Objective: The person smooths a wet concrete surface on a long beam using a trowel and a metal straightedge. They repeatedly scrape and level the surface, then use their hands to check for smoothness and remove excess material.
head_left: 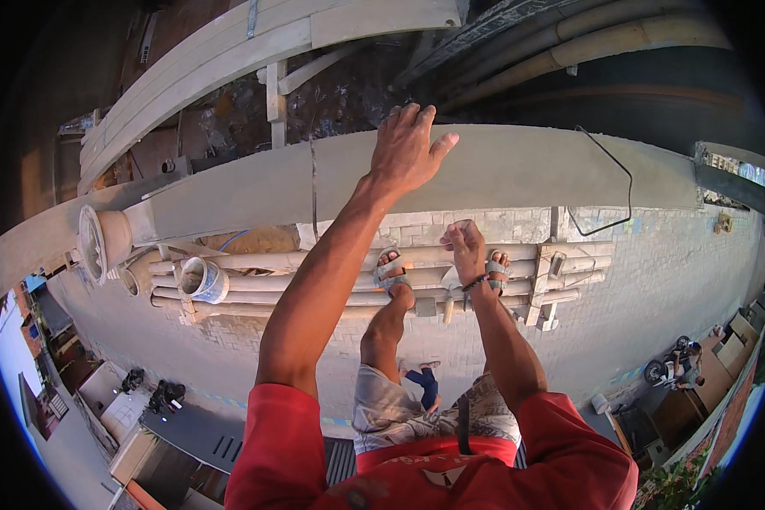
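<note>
Overhead, the long grey rendered beam (501,170) runs nearly straight across the view, its long axis left to right, with a brick wall (654,280) dropping away below it and the street far beneath. The beam is the thing both hands work at. Just under it, a platform of bamboo poles (314,280) lies parallel to the beam, lashed side by side, and the person's sandalled feet (391,274) stand on those poles.

The left hand (406,151) reaches furthest and is the nearer of the two to the beam: it rests on the beam's upper edge, palm down, fingers spread wide and flat, gripping nothing that I can see. The beam stretches away to both sides of it, so the surface lies directly under the palm rather than ahead of it.

The right hand (466,245) sits lower, over the brick face below the beam's underside and just above the poles. Its fingers are curled together; whether they pinch something small I cannot tell.

Smaller things: a white bucket (202,279) lying on the poles at the left end, well apart from both hands, and a thin black wire (625,191) looping down the beam's face to the right.
</note>
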A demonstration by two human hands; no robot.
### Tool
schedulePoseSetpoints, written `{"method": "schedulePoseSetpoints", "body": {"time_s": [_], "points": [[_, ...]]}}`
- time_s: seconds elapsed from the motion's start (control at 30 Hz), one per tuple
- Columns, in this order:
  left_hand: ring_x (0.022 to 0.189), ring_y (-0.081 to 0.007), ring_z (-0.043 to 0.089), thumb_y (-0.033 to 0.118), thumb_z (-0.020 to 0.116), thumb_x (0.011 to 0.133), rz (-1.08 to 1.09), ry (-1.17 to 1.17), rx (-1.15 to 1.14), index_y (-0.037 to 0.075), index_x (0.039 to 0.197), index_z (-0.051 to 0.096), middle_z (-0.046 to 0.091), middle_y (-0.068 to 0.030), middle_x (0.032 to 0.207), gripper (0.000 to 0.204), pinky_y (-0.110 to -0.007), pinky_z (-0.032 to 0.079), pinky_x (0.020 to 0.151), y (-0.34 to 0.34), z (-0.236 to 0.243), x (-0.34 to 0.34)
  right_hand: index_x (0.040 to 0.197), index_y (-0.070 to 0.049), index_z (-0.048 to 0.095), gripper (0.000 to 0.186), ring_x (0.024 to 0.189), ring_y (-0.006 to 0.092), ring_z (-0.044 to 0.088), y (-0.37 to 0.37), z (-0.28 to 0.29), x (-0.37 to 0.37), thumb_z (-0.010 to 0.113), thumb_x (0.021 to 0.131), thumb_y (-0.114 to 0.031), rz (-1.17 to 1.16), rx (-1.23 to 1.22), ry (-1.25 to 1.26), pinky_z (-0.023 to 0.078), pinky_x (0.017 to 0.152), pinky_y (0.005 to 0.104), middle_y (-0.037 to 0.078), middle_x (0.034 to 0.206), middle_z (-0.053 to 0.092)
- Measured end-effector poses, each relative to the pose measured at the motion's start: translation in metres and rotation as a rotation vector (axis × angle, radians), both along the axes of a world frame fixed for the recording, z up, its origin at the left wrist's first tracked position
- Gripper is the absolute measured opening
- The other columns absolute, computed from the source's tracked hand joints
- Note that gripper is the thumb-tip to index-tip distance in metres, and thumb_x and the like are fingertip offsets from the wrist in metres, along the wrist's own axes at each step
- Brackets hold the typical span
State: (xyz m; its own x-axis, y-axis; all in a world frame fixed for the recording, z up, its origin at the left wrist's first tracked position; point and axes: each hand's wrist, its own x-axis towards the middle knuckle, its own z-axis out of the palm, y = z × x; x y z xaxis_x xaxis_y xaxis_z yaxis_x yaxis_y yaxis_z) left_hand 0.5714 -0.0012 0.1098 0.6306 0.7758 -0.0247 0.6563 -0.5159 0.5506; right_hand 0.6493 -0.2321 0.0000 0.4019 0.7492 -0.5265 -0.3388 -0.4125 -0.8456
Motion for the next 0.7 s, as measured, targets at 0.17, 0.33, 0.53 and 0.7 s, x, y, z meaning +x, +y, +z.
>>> {"method": "schedulePoseSetpoints", "body": {"time_s": [0.17,0.33,0.53,0.7], "points": [[0.129,-0.047,0.039,0.058,0.059,0.087,-0.259,0.151,-0.104,0.001,0.143,0.04,0.041,-0.0273,0.142,0.082,-0.055,0.028,0.111,0.024,-0.019,-0.003,0.091,-0.002,0.049,0.026,0.073,0.0094,0.056,0.018,-0.023,-0.005,0.067,0.092,-0.02,-0.09,0.174,-0.174,0.047,0.063,0.0252,0.004,0.079,0.057],[0.139,-0.0507,0.02,0.075,0.066,0.067,-0.387,0.427,0.045,0.017,0.153,0.021,0.017,-0.0246,0.156,0.113,-0.056,0.013,0.117,0.027,-0.016,-0.025,0.098,-0.001,0.044,0.028,0.071,0.0145,0.059,0.027,-0.021,-0.009,0.066,0.092,-0.018,-0.108,0.256,-0.25,0.049,0.063,0.0297,0.009,0.08,0.058],[0.143,-0.0512,0.001,0.075,0.075,0.051,-0.569,0.555,0.117,0.023,0.155,0.016,-0.002,-0.0164,0.16,0.13,-0.057,0.005,0.118,0.01,-0.006,-0.029,0.101,-0.001,0.042,0.031,0.071,0.0168,0.061,0.027,-0.011,-0.006,0.066,0.092,-0.019,-0.05,0.272,-0.334,0.05,0.064,0.0309,0.011,0.081,0.06],[0.14,-0.0569,-0.004,0.068,0.082,0.044,-0.63,0.513,0.125,0.027,0.154,0.017,-0.004,-0.0145,0.161,0.134,-0.062,0.004,0.116,-0.011,-0.009,-0.021,0.101,-0.001,0.041,0.033,0.073,0.0168,0.062,0.029,-0.007,-0.005,0.066,0.092,-0.02,-0.066,0.276,-0.252,0.05,0.063,0.0304,0.013,0.084,0.063]]}}
